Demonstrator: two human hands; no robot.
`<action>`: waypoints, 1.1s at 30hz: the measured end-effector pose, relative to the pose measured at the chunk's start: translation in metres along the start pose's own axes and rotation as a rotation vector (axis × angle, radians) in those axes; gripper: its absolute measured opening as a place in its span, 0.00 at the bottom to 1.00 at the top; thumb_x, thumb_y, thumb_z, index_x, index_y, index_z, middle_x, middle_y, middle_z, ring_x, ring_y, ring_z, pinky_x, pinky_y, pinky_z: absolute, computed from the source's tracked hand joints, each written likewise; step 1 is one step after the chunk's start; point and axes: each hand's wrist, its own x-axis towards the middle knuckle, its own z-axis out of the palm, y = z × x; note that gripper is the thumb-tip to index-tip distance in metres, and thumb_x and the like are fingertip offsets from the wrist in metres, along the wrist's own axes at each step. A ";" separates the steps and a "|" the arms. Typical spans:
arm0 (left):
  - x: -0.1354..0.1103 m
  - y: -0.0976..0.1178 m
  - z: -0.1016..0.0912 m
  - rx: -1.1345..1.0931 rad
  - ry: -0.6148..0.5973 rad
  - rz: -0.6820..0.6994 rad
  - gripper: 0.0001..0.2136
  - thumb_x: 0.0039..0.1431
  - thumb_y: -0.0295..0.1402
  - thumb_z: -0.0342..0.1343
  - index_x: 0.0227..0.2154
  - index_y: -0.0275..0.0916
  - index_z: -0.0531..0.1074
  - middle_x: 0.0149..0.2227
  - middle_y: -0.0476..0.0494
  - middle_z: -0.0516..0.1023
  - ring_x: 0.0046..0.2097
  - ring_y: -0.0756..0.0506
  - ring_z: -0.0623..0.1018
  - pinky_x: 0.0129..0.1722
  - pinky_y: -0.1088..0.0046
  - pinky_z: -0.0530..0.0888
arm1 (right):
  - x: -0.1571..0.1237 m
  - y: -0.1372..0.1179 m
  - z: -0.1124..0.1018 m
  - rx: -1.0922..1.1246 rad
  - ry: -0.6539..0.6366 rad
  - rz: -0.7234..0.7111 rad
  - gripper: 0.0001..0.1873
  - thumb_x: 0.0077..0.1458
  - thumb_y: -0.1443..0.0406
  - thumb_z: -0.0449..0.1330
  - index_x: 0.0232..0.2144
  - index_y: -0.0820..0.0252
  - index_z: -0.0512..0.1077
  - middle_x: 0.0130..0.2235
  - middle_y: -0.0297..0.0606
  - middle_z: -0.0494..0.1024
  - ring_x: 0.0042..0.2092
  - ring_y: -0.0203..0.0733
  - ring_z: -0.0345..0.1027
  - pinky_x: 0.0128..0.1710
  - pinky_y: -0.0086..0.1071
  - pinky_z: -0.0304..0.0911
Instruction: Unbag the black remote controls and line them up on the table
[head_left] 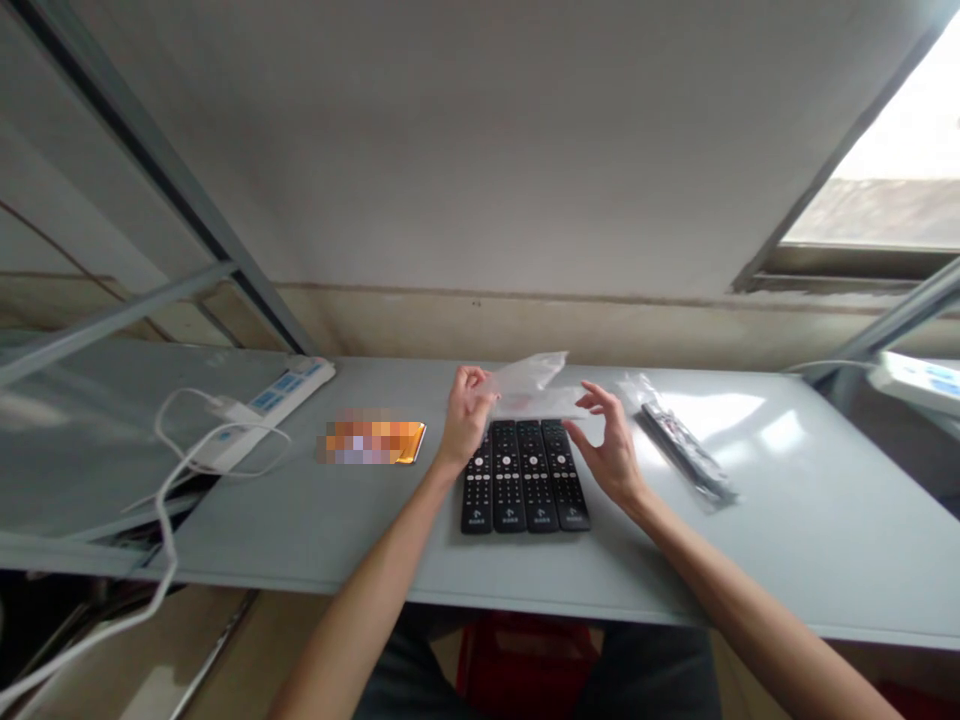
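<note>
clear plastic bag (pixel 529 380) | crumpled, lifted | above four black remotes (pixel 525 475) lying side by side

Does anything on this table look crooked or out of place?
Mostly tidy: four remotes lie in a straight row. The bagged remote to their right lies slanted, and the white cable from the power strip hangs off the table.

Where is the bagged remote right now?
Head view: the bagged remote lies diagonally on the grey table, right of the four black remotes and the open right hand; the left hand pinches a clear bag.
</note>
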 end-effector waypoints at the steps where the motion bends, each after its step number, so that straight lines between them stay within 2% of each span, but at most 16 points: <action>1: 0.002 0.000 0.000 -0.141 0.014 -0.081 0.15 0.63 0.44 0.64 0.41 0.42 0.67 0.37 0.47 0.76 0.37 0.46 0.76 0.42 0.68 0.73 | 0.000 0.000 0.000 0.006 -0.030 -0.009 0.32 0.67 0.62 0.62 0.69 0.48 0.59 0.48 0.42 0.75 0.49 0.49 0.72 0.52 0.50 0.70; 4: 0.007 -0.001 -0.001 -0.445 0.011 -0.252 0.16 0.59 0.45 0.66 0.40 0.41 0.70 0.31 0.48 0.75 0.30 0.48 0.74 0.34 0.70 0.71 | 0.001 -0.003 -0.001 0.008 -0.134 -0.020 0.29 0.68 0.61 0.62 0.68 0.47 0.62 0.49 0.42 0.76 0.51 0.51 0.70 0.54 0.51 0.69; 7: 0.009 0.000 -0.002 -0.605 0.012 -0.359 0.18 0.56 0.42 0.68 0.45 0.41 0.73 0.31 0.50 0.74 0.31 0.49 0.74 0.34 0.72 0.72 | 0.001 -0.009 -0.003 0.006 -0.248 -0.055 0.23 0.69 0.61 0.62 0.64 0.46 0.69 0.49 0.42 0.75 0.52 0.51 0.69 0.54 0.52 0.70; 10: 0.008 -0.001 -0.003 -0.696 0.048 -0.414 0.21 0.55 0.40 0.69 0.50 0.44 0.73 0.32 0.52 0.72 0.33 0.50 0.74 0.35 0.73 0.72 | 0.001 -0.017 -0.004 0.036 -0.330 -0.147 0.16 0.69 0.63 0.61 0.57 0.45 0.77 0.50 0.41 0.75 0.53 0.49 0.70 0.55 0.51 0.71; 15: 0.005 -0.005 0.000 -0.705 0.087 -0.450 0.22 0.55 0.37 0.69 0.52 0.44 0.72 0.35 0.52 0.72 0.37 0.50 0.75 0.37 0.73 0.73 | 0.001 -0.029 -0.004 0.055 -0.399 -0.248 0.18 0.70 0.65 0.60 0.59 0.44 0.77 0.61 0.42 0.74 0.62 0.51 0.67 0.61 0.54 0.70; 19: 0.002 -0.006 0.004 -0.679 0.078 -0.438 0.22 0.55 0.37 0.69 0.51 0.41 0.73 0.37 0.51 0.71 0.38 0.50 0.74 0.36 0.73 0.73 | 0.000 -0.032 -0.002 0.028 -0.508 -0.328 0.22 0.71 0.64 0.59 0.63 0.46 0.74 0.75 0.41 0.59 0.75 0.57 0.50 0.68 0.61 0.61; 21: 0.001 -0.006 0.005 -0.680 0.063 -0.439 0.20 0.56 0.38 0.70 0.48 0.40 0.73 0.36 0.52 0.70 0.38 0.50 0.74 0.36 0.74 0.73 | -0.001 -0.032 -0.001 0.014 -0.582 -0.356 0.24 0.71 0.64 0.59 0.66 0.45 0.71 0.77 0.38 0.51 0.77 0.58 0.42 0.70 0.63 0.58; 23: 0.001 -0.006 0.007 -0.686 0.045 -0.439 0.18 0.55 0.38 0.70 0.45 0.40 0.72 0.35 0.52 0.69 0.38 0.50 0.74 0.35 0.74 0.73 | -0.002 -0.032 0.001 0.006 -0.626 -0.365 0.27 0.71 0.63 0.58 0.69 0.45 0.67 0.78 0.37 0.48 0.78 0.58 0.38 0.71 0.63 0.55; 27: 0.000 -0.007 0.008 -0.708 0.021 -0.437 0.20 0.53 0.39 0.74 0.42 0.42 0.69 0.34 0.54 0.67 0.37 0.51 0.74 0.34 0.75 0.72 | -0.001 -0.032 0.002 0.018 -0.648 -0.352 0.31 0.72 0.62 0.57 0.73 0.45 0.60 0.77 0.37 0.51 0.78 0.55 0.37 0.72 0.62 0.52; 33: -0.001 -0.007 0.008 -0.688 0.000 -0.427 0.21 0.54 0.41 0.73 0.43 0.42 0.68 0.35 0.53 0.70 0.37 0.51 0.75 0.33 0.75 0.72 | -0.001 -0.030 0.002 0.047 -0.630 -0.375 0.26 0.72 0.64 0.57 0.68 0.45 0.68 0.75 0.37 0.56 0.77 0.55 0.43 0.72 0.63 0.54</action>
